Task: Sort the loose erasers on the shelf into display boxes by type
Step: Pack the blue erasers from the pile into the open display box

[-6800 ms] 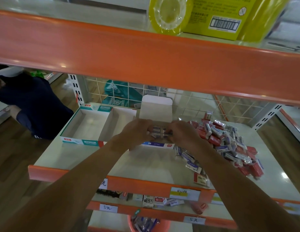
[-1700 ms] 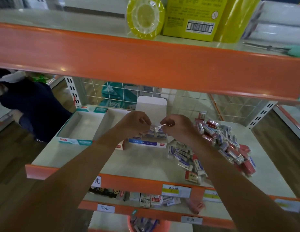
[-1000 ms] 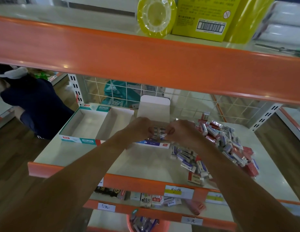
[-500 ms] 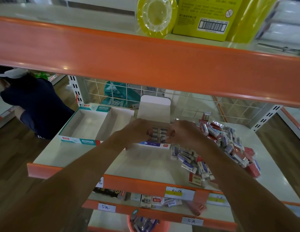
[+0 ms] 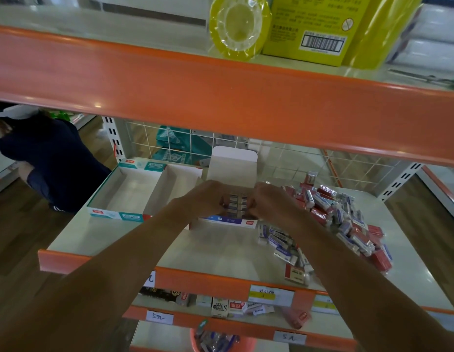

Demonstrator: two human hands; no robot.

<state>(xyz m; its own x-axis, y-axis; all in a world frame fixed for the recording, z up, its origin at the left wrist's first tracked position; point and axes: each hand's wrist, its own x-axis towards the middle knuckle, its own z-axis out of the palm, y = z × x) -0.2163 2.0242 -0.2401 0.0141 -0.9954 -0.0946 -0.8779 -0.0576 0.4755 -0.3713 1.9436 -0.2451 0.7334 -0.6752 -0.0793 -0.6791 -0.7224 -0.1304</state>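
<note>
The left hand (image 5: 205, 201) and right hand (image 5: 274, 203), fingers curled, grip a row of erasers (image 5: 237, 203) from either side inside the blue-fronted display box (image 5: 228, 221) on the shelf (image 5: 220, 250); the loose pile (image 5: 332, 219) lies just right of them

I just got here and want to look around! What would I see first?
Probably the big orange shelf edge stretching across the top, with a yellow tape roll on the shelf above it. Below, in the middle, the left hand and right hand meet over a blue-fronted display box holding a row of erasers. To its right lies a jumbled pile of loose erasers, red and blue-and-white.
</note>
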